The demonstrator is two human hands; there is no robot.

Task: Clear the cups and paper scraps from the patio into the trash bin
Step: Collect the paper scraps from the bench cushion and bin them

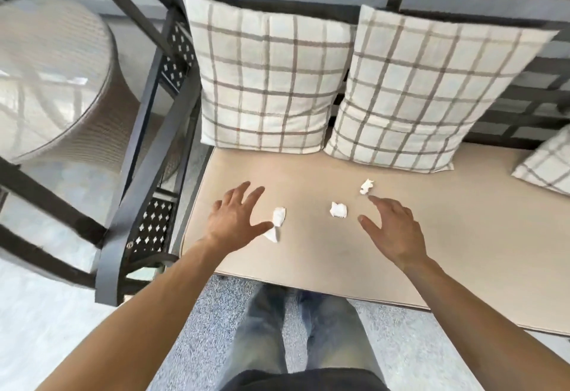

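Three crumpled white paper scraps lie on the tan seat cushion (308,254): a twisted left scrap (276,224), a middle scrap (338,210), and a far scrap (366,186). The left hand (234,221) is spread, thumb touching the left scrap; the right hand (393,230) hovers spread, forefinger near the far one. Pickup seems to be starting; each light, soft wad needs a pinch. Plaid pillows (271,82) lean behind.

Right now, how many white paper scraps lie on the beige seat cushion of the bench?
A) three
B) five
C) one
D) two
A: three scraps show on the seat cushion, one by the left hand's thumb, one in the middle, and one just beyond the right hand's fingertips.
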